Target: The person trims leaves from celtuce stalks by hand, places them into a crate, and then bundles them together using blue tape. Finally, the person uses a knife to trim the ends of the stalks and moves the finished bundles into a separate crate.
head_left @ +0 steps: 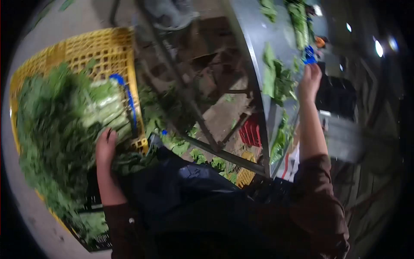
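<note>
My left hand (106, 144) is over a yellow crate heaped with leafy greens. Its thumb and finger are drawn together at the pale stalks of a bunch (110, 108), and what they pinch, if anything, is not clear. A long blue strip (130, 101) lies along the crate's inner side, beside that bunch. My right hand (311, 77) reaches over the far edge of a metal table, closed on a bunched-up blue strip (309, 55). Just above it on the table lies a bunch of stalks (299, 26). Loose leaves (282, 80) lie left of that hand.
The yellow crate (86, 41) stands at my left. The metal table (252, 39) has a long edge and angled legs (189, 95). A red crate (250, 129) and fallen leaves (179, 146) are beneath it. A whitish container (172, 15) stands at the top.
</note>
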`<act>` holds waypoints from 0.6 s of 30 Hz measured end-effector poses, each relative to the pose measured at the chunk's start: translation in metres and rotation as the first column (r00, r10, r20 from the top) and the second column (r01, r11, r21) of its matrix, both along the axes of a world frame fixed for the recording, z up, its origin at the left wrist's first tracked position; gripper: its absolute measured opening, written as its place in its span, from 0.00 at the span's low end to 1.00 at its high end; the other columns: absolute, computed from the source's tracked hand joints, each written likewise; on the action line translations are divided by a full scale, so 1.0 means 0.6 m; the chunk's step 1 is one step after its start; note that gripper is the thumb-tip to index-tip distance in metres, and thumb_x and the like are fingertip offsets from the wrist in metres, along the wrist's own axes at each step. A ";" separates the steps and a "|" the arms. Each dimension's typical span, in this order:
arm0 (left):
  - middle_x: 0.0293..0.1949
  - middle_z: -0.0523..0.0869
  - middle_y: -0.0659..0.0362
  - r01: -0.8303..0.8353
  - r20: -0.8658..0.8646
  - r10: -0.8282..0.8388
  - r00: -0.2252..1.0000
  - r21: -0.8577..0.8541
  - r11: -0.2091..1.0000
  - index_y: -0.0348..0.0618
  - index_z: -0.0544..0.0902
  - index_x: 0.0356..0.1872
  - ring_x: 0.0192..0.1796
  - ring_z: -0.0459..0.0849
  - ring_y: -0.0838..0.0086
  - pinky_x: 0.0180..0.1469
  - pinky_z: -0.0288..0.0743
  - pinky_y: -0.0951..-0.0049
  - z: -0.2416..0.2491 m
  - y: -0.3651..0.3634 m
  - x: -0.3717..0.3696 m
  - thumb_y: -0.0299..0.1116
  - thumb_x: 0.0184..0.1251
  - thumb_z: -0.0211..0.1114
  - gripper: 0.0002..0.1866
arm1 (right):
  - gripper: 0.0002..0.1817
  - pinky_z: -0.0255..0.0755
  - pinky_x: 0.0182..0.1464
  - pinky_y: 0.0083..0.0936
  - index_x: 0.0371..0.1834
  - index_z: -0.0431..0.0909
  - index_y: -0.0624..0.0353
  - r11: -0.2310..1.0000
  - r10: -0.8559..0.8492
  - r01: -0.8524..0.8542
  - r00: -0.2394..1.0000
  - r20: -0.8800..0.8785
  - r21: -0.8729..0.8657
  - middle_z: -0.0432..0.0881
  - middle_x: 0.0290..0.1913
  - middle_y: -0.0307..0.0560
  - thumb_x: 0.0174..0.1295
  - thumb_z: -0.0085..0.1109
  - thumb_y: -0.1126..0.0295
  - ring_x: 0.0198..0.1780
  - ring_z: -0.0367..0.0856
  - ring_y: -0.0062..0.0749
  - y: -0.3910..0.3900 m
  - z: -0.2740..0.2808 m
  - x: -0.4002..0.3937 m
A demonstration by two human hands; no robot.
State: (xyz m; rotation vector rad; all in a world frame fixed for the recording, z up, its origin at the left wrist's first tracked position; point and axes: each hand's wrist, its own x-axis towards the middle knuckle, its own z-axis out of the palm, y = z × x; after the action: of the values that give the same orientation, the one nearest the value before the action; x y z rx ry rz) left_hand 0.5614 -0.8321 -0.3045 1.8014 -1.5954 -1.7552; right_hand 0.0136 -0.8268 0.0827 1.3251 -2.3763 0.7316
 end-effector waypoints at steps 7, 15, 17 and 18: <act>0.51 0.82 0.52 0.033 0.145 -0.043 0.988 0.073 0.997 0.49 0.80 0.54 0.53 0.81 0.55 0.55 0.73 0.59 0.096 0.002 -0.006 0.52 0.64 0.56 0.24 | 0.18 0.67 0.59 0.25 0.59 0.67 0.63 0.493 0.240 -0.825 0.435 0.868 0.277 0.75 0.54 0.48 0.66 0.52 0.75 0.56 0.74 0.29 -0.102 -0.241 0.537; 0.48 0.83 0.53 -0.143 0.092 0.134 0.987 0.106 0.984 0.48 0.81 0.51 0.52 0.80 0.56 0.53 0.73 0.57 0.109 0.025 0.051 0.49 0.64 0.58 0.21 | 0.42 0.62 0.66 0.39 0.67 0.56 0.58 0.033 0.584 -0.592 0.666 0.465 0.805 0.61 0.68 0.54 0.51 0.67 0.61 0.69 0.59 0.51 -0.142 -0.708 0.650; 0.48 0.83 0.51 -0.247 0.066 0.242 0.968 0.082 0.966 0.46 0.80 0.51 0.51 0.80 0.55 0.54 0.72 0.57 0.109 0.030 0.065 0.47 0.64 0.57 0.20 | 0.50 0.58 0.69 0.40 0.72 0.49 0.50 0.034 0.553 -0.519 0.721 0.416 0.854 0.51 0.74 0.52 0.46 0.71 0.62 0.73 0.51 0.51 -0.148 -0.761 0.671; 0.48 0.83 0.51 -0.279 0.048 0.276 0.960 0.084 0.957 0.46 0.80 0.50 0.51 0.80 0.55 0.54 0.72 0.57 0.107 0.033 0.069 0.47 0.64 0.57 0.20 | 0.53 0.57 0.69 0.41 0.73 0.47 0.47 0.020 0.503 -0.502 0.753 0.425 0.864 0.49 0.75 0.51 0.44 0.73 0.62 0.74 0.49 0.52 -0.146 -0.764 0.686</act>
State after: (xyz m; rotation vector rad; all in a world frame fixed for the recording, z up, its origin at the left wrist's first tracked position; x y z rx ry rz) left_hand 0.6028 -0.8120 -0.2403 1.9950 -1.2177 -1.6970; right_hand 0.4253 -0.9143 -0.3757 2.7320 -2.2190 -0.9985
